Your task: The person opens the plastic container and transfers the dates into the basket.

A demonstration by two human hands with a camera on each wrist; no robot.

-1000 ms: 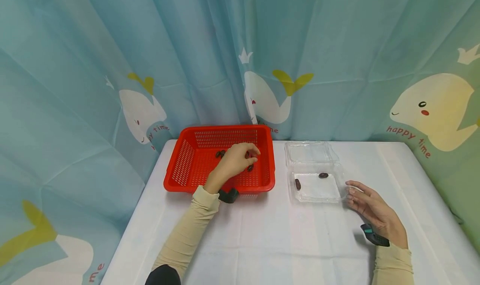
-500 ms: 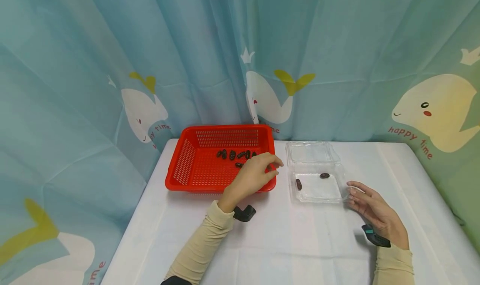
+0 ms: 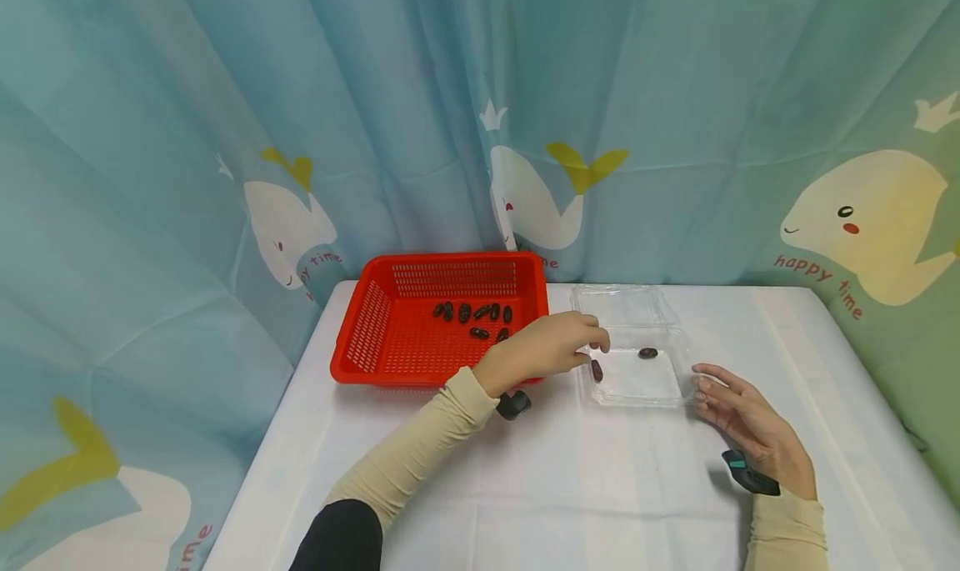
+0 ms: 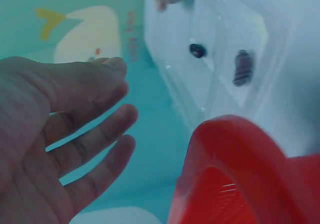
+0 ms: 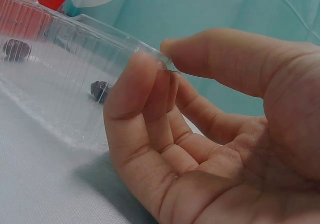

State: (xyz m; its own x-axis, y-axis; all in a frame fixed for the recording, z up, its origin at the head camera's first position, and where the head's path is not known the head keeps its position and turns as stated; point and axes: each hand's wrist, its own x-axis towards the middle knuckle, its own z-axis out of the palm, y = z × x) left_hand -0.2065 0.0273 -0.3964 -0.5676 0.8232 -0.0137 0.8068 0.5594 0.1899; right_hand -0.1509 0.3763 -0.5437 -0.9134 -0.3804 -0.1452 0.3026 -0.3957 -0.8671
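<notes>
In the head view my left hand (image 3: 555,343) reaches over the left wall of a clear plastic clamshell box (image 3: 645,400). Its thumb and fingertips are close together; whether they pinch something I cannot tell. The left wrist view shows the thumb lying across the index finger, the other fingers loosely bent. Two dark wrinkled dates lie in the box, a near-left date (image 3: 597,371) and a farther date (image 3: 648,353). At the box's right side, my right hand (image 3: 750,421) pinches the rim between thumb and fingers, plain in the right wrist view.
A red plastic basket (image 3: 348,371) stands left of the box, with several dates (image 3: 464,313) on its floor. The box's open lid (image 3: 618,306) lies back toward the curtain (image 3: 675,137), which hangs behind the white-covered table (image 3: 570,488).
My left hand has moved right, out of the red basket and across to the clear box, uncovering the dates in the basket. The right hand has stayed at the box's rim.
</notes>
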